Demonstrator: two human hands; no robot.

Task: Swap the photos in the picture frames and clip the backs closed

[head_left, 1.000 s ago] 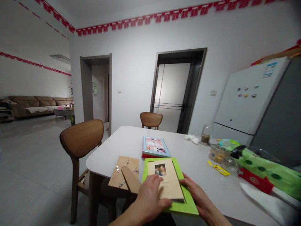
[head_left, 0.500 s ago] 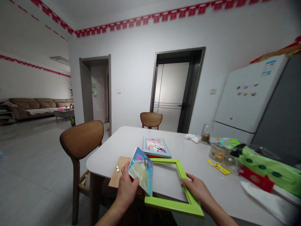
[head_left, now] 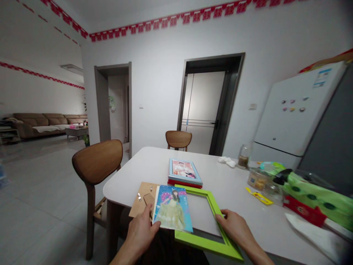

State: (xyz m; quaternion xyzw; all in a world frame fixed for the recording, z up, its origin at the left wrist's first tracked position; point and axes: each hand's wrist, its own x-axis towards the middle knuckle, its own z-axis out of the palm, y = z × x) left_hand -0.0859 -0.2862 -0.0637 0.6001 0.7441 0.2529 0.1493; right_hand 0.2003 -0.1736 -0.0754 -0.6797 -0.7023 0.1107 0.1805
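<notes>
Between the thumb and fingers of my left hand (head_left: 142,226) is the lower left edge of a photo (head_left: 172,208), which shows a figure in a pale yellow-green dress on blue. The photo overlaps the left side of a bright green picture frame (head_left: 220,221). My right hand (head_left: 237,228) grips that frame by its right side, and its opening shows the table and its edge. Under and beside my left hand lies a brown backing board (head_left: 139,200) with metal clips and a stand flap. Just beyond sits a light blue picture frame (head_left: 197,175) with a photo in it, on top of something red.
On the right of the white table (head_left: 132,169) are a glass jar (head_left: 243,158), crumpled tissue (head_left: 226,161), a yellow tool (head_left: 259,196), plastic tubs (head_left: 257,179), a red box (head_left: 305,210) and a green bag (head_left: 320,197). Wooden chairs (head_left: 97,162) stand at the left and far side.
The photo has turned from a steep tilt to lying flatter, facing up, over the green frame's left side. My left hand has lowered slightly with it. My right hand still grips the frame.
</notes>
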